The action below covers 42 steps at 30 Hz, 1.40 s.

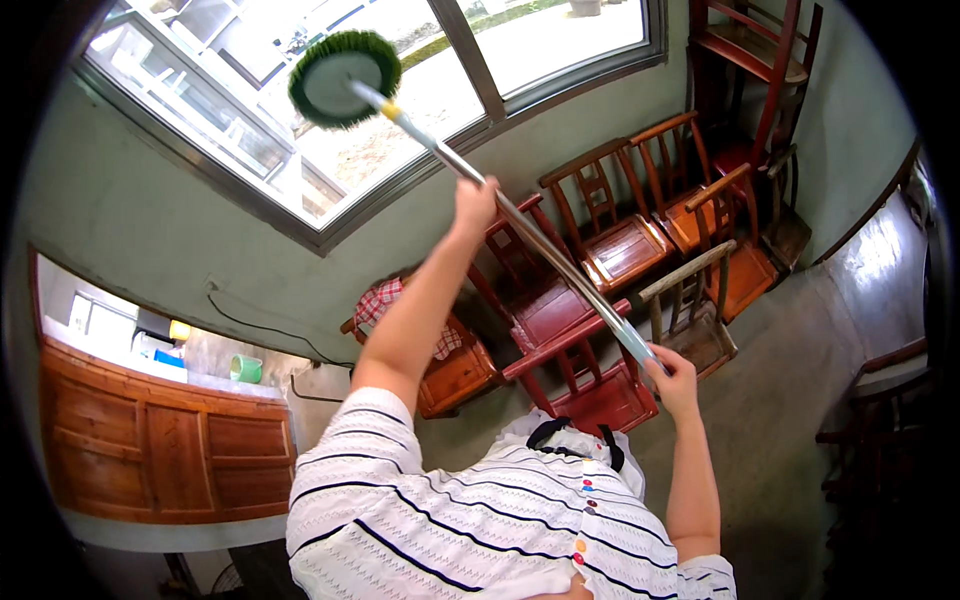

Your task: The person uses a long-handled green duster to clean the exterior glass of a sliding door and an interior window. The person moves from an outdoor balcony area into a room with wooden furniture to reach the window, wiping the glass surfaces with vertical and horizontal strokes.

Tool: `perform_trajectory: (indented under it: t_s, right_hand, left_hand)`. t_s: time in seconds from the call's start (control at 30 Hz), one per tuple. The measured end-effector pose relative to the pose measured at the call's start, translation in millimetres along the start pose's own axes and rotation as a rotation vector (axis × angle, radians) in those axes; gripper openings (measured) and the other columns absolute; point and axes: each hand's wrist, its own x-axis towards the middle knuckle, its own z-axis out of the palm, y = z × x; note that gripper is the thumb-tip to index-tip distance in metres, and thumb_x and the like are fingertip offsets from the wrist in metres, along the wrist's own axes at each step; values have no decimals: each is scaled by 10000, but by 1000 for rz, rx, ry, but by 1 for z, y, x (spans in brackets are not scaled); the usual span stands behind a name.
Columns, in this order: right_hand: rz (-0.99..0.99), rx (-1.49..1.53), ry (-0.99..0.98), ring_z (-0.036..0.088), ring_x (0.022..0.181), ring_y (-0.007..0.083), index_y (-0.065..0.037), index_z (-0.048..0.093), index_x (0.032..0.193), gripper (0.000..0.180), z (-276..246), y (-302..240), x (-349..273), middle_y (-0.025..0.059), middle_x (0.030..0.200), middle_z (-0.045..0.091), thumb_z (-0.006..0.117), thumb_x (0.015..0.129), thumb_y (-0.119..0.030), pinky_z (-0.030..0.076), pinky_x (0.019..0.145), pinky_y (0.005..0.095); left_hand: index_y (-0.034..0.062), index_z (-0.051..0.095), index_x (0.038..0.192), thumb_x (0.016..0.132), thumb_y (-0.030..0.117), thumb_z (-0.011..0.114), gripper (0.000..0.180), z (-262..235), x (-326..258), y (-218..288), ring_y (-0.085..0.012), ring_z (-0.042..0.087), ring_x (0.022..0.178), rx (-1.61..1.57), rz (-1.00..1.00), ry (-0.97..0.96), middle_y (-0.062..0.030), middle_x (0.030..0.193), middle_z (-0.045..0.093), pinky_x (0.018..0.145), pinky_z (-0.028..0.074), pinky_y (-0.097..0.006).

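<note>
A long-handled brush with a round head and green bristles (345,80) is raised in front of the window (400,155) at the upper left. I cannot tell whether its bristles touch the glass. Its silver pole (550,250) slants down to the right across my front. My left hand (475,205) is closed around the upper part of the pole, that arm stretched forward. Lower down, my right hand (673,380) grips the pole's pale blue end, close to my right side.
Several wooden chairs (625,255) line the wall below the window, one with a red checked cloth (378,300). A red chair (605,395) stands right before me. Stacked furniture (755,60) fills the far right corner. At the left are a wooden cabinet (165,440) and a green bucket (246,368).
</note>
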Motion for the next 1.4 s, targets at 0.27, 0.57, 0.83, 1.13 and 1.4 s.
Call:
perform_trajectory:
  t_s: [0.27,0.57,0.83,1.13,1.4]
  right_hand:
    - [-161,174,-82,467,519,34,-14,628,1150,294,47,-78,95,3,705,599,630,883,-136,343,445,182]
    - [-176,509,-358,481,529,47,-38,581,1195,322,181,-109,150,23,722,590,586,938,-231,356,459,181]
    - [-189,-231,-62,546,669,133,-20,630,887,265,169,46,144,67,724,614,717,789,-250,449,628,302]
    - [306,-566,154,634,707,307,-86,667,836,282,43,163,-6,143,731,642,701,674,-315,488,663,393]
    - [293,-706,307,633,725,329,-123,664,810,276,18,150,-48,136,739,646,705,632,-330,500,661,420]
  left_hand:
    - [-81,559,768,855,243,605,339,-57,81,184,-221,611,483,54,220,121,-135,590,589,424,525,-320]
    - [-116,433,1169,825,358,620,614,-117,152,267,-370,618,915,392,382,510,-259,981,612,859,463,-441]
    - [-110,372,1151,821,276,581,549,-48,95,89,-449,598,885,550,343,414,-291,915,612,814,449,-486]
    - [-59,351,1104,813,276,526,477,88,-56,-88,-488,581,890,360,-108,1,-333,918,595,809,451,-517]
    - [-56,408,1005,783,213,614,405,111,-66,-144,-385,628,758,272,-198,-137,-239,867,607,732,504,-445]
